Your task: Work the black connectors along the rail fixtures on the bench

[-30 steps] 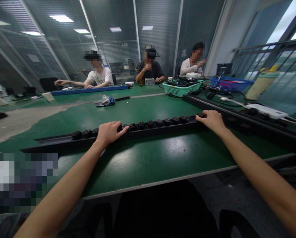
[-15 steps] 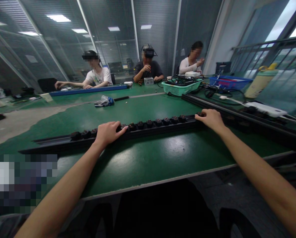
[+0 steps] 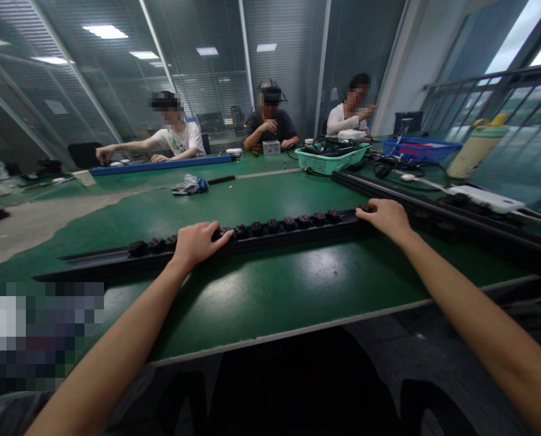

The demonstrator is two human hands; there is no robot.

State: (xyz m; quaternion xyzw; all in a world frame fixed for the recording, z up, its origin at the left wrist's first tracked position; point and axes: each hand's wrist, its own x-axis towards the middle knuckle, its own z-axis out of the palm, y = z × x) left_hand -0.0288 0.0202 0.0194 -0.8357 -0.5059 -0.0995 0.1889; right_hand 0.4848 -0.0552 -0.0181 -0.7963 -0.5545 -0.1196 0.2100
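A long black rail [image 3: 275,243] lies across the green table in front of me, with a row of small black modules [image 3: 273,226] with brownish tops standing along it. My left hand [image 3: 198,242] is closed over the row left of the middle, thumb and fingers around a module that is mostly hidden. At the rail's right end, my right hand [image 3: 386,217] pinches another dark module, only partly visible between thumb and fingertips. A gap of bare rail separates that module from the rest of the row.
Another black rail [image 3: 438,212] runs along the right, near a white power strip [image 3: 486,200] and a yellow bottle [image 3: 477,148]. Behind are a green basket [image 3: 331,160] of cables, a blue bin [image 3: 422,151] and a grey-blue cloth [image 3: 190,185]. Several people sit across the table.
Both my hands keep practically the same place and grip on the row. Across the table, the person at left has stretched an arm slightly further left.
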